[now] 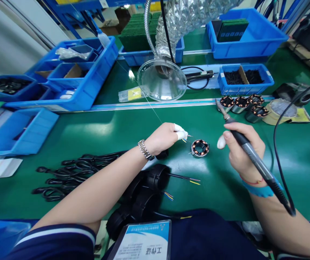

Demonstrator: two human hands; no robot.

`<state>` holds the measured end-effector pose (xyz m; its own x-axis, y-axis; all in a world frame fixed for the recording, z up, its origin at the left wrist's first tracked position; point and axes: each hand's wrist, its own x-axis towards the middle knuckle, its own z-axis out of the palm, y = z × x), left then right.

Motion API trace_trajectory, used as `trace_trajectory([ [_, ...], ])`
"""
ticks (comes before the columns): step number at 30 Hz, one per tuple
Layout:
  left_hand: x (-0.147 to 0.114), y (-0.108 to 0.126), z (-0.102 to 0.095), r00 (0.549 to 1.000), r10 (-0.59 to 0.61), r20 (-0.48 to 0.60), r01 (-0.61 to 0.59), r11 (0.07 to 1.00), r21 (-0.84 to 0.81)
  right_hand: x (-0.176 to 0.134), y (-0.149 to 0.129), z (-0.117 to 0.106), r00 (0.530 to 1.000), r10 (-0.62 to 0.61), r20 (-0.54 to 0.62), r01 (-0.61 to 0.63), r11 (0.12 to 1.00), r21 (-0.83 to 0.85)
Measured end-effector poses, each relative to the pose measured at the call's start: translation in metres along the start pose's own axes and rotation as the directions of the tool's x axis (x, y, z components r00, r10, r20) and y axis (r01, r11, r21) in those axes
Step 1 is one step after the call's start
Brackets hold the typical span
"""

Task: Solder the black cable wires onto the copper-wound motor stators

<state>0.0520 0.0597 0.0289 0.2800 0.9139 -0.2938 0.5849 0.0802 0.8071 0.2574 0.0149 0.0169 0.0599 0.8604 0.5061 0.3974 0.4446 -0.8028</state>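
Observation:
My left hand [168, 136], with white finger cots on its fingertips, is closed in a pinch on thin coloured wires [184, 140]. A fine strand of solder wire [155, 112] runs down from above to this hand. Just right of the fingertips, a ring-shaped stator [199, 155] with copper windings lies on the green mat. In my right hand [243, 144] is a soldering iron [252, 155], gripped like a pen, its tip pointing up and left near other stators [226, 102]. Black round housings [155, 177] with coloured wire ends lie below my left wrist.
A clear fume-extraction hood [162, 85] hangs over the bench centre. Coiled black cables [76, 173] lie at left. Blue bins [90, 85] stand at left and back, and a small blue box [245, 86] at back right. The iron's cord [276, 144] loops at right.

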Motion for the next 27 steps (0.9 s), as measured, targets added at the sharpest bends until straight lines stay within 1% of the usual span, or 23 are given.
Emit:
trace_trajectory([
  [2,0.001,-0.001,0.001,1.0,0.001,0.0,-0.001,1.0,-0.007,-0.002,-0.001,0.005,0.997,-0.062,0.055,0.065,0.997,-0.046],
  [4,0.001,-0.002,0.002,1.0,0.01,0.007,-0.01,0.999,-0.04,-0.002,-0.001,0.014,0.974,-0.168,0.154,0.184,0.979,-0.092],
  [5,0.002,-0.003,0.002,1.0,0.016,0.012,-0.016,0.998,-0.066,-0.002,-0.001,0.019,0.951,-0.226,0.212,0.252,0.962,-0.105],
  [7,0.001,-0.004,0.002,0.999,0.033,0.03,-0.029,0.993,-0.113,-0.001,0.0,0.029,0.886,-0.332,0.323,0.385,0.916,-0.115],
  [9,0.0,-0.004,0.001,0.998,0.04,0.041,-0.035,0.992,-0.125,0.0,0.002,0.038,0.835,-0.395,0.384,0.472,0.872,-0.13],
  [10,0.0,-0.004,0.001,0.998,0.041,0.047,-0.035,0.992,-0.124,0.001,0.002,0.042,0.824,-0.411,0.39,0.494,0.858,-0.139],
  [14,-0.003,-0.006,-0.003,0.991,0.071,0.116,-0.049,0.982,-0.181,-0.002,0.003,0.049,0.817,-0.45,0.36,0.522,0.843,-0.131],
  [17,-0.004,-0.008,-0.004,0.983,0.094,0.16,-0.052,0.967,-0.249,-0.005,0.001,0.05,0.8,-0.483,0.356,0.544,0.834,-0.092],
  [19,-0.004,-0.009,-0.006,0.978,0.11,0.176,-0.061,0.963,-0.263,-0.006,0.001,0.05,0.8,-0.488,0.348,0.545,0.834,-0.084],
  [21,-0.006,-0.01,-0.011,0.971,0.145,0.19,-0.097,0.966,-0.241,-0.007,0.001,0.049,0.81,-0.473,0.347,0.532,0.841,-0.096],
  [24,-0.011,-0.013,-0.023,0.951,0.212,0.227,-0.176,0.97,-0.169,-0.009,0.0,0.048,0.825,-0.437,0.359,0.501,0.859,-0.105],
  [27,-0.017,-0.022,-0.035,0.939,0.227,0.259,-0.198,0.971,-0.132,-0.01,-0.002,0.048,0.845,-0.416,0.338,0.467,0.88,-0.085],
])
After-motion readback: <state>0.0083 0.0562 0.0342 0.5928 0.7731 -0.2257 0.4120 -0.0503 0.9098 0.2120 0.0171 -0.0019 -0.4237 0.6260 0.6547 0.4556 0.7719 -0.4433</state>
